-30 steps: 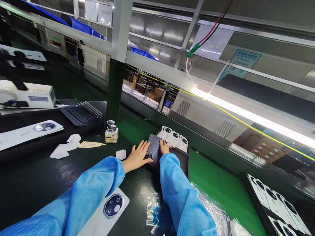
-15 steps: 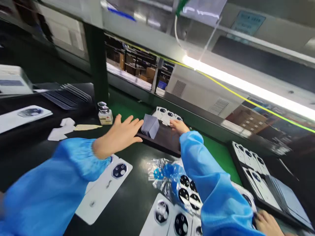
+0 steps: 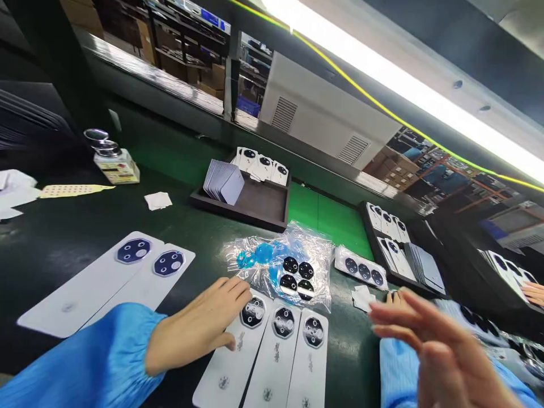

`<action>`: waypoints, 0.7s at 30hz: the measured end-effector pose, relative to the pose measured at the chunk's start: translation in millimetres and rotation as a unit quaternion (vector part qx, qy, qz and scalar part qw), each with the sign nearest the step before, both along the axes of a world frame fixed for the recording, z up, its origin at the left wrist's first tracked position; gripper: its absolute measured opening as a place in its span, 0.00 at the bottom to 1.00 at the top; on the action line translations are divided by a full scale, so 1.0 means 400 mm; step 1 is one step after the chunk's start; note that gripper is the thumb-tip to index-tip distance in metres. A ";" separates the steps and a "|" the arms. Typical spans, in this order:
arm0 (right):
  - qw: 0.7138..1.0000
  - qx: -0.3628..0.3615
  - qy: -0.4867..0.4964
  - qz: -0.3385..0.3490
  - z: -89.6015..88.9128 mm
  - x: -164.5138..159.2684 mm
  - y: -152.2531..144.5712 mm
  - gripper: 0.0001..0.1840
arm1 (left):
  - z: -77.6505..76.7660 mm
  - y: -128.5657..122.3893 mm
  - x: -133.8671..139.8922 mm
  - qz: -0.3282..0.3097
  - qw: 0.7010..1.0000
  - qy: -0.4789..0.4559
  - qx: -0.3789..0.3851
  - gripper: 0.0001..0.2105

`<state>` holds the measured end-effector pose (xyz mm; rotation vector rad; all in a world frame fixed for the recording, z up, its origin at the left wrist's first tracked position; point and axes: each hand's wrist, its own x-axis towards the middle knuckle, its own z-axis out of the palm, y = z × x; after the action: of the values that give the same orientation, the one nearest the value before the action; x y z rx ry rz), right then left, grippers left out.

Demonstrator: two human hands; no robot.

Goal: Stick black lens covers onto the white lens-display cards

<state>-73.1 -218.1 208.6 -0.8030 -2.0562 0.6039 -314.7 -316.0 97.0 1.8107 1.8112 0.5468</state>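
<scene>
1) Left hand (image 3: 199,326) hung wide, fingers stretched and thumb apart, over the leftmost white panel (image 3: 236,357), one of three lying side by side on the dark table (image 3: 182,221); nothing showed in its grip
2) Right hand (image 3: 446,348) was raised close to the lens, thumb away from the fingers, with nothing visible in it
3) Good handling probably called for a light touch at the panel's edges, fingers off the shiny black patch (image 3: 254,313); pressing sideways could have nudged the neighbouring panels
4) Clear plastic bag (image 3: 321,255) lay just beyond the row; keeping fingers clear of its loose folds seemed wise
5) Left fingers' undersides were hidden, so contact with the panel could not be told
6) Right hand was blurred and cut off below; it partly covered a co-worker's hand (image 3: 392,297) and blue sleeve (image 3: 395,365); the panels' small markings were unreadable
</scene>
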 end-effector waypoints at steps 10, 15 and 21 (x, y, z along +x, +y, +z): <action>0.950 -0.197 -0.243 -0.023 -0.277 0.020 0.138 0.18 | -0.013 0.071 0.005 0.000 0.996 -0.016 -0.093 0.26; 0.920 -0.130 -0.370 -0.014 -0.254 -0.057 0.199 0.14 | -0.022 0.081 0.007 -0.003 0.991 -0.026 -0.129 0.27; 0.911 -0.128 -0.391 0.012 -0.267 -0.086 0.237 0.17 | -0.037 0.070 0.006 0.019 0.993 -0.060 -0.102 0.23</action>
<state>-107.5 -123.2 101.9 -1.3320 -2.7426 0.6343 -312.3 -288.2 82.1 1.5774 1.7545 0.4546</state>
